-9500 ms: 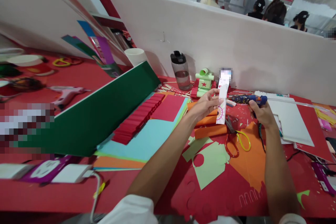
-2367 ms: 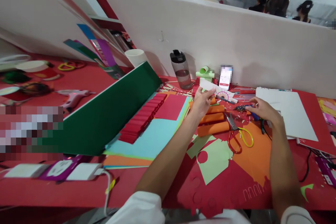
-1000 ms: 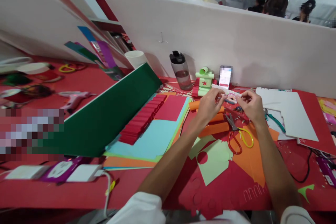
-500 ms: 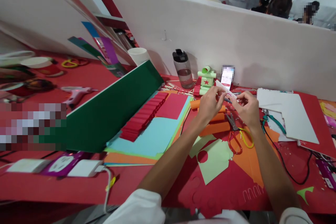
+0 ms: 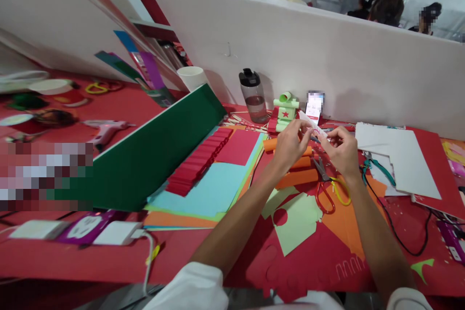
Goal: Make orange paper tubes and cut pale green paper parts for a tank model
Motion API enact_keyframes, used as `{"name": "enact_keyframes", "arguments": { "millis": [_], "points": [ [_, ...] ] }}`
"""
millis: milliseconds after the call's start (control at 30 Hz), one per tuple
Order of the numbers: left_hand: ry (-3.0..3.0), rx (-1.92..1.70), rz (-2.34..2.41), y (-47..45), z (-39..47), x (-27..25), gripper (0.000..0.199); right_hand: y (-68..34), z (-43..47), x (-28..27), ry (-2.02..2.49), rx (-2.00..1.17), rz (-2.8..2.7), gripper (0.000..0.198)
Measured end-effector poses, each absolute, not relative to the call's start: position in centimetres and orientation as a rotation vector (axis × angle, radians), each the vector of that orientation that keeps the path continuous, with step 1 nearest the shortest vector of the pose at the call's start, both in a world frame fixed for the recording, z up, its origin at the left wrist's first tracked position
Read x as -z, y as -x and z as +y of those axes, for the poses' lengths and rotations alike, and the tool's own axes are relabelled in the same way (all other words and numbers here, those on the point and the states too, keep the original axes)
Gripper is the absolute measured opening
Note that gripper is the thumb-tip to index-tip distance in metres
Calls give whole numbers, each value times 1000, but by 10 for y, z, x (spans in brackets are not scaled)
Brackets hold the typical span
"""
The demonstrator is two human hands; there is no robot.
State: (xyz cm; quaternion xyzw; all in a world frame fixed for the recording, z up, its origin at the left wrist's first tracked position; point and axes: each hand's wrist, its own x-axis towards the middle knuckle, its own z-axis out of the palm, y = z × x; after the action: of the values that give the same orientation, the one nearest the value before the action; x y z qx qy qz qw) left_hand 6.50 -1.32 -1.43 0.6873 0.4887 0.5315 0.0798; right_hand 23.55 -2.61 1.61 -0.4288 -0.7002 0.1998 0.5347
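Observation:
My left hand [image 5: 288, 144] and my right hand [image 5: 339, 150] meet above the red table [image 5: 319, 256], both pinching a small white paper strip [image 5: 311, 123] with a pink fan pattern on it. Under the hands lie several orange paper rolls [image 5: 295, 178] and scissors [image 5: 329, 189] with red and yellow handles. A green paper model [image 5: 285, 110] with a red star stands just behind, next to a phone [image 5: 314, 106].
A water bottle [image 5: 252, 96] and a white cup [image 5: 191, 77] stand by the white divider [image 5: 327, 58]. A green board [image 5: 152, 150], red folded paper [image 5: 198, 162] and blue sheets [image 5: 203, 189] lie left. White paper [image 5: 403, 157] lies right. Light green cutouts [image 5: 296, 220] are near me. Other people sit beyond the divider.
Earlier my right hand held a blue glue gun; it set it down and came over to the paper strip. Both hands now hold the strip, hardly moved over the last half second.

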Motion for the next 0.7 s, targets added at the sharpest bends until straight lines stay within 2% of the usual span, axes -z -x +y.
{"name": "enact_keyframes", "arguments": {
  "millis": [333, 600, 700],
  "points": [
    [-2030, -1485, 1520, -64, -13, 14, 7, -235, -26, -16, 1043, -465, -1707, 25],
    [-2100, -1116, 1886, -43, -9, 5, 10, -249, -19, -19, 1142, -339, -1731, 24],
    [-2076, -857, 2054, -26, -12, -8, 13, -258, -14, -21, 1171, -290, -1711, 25]
  ]
}}
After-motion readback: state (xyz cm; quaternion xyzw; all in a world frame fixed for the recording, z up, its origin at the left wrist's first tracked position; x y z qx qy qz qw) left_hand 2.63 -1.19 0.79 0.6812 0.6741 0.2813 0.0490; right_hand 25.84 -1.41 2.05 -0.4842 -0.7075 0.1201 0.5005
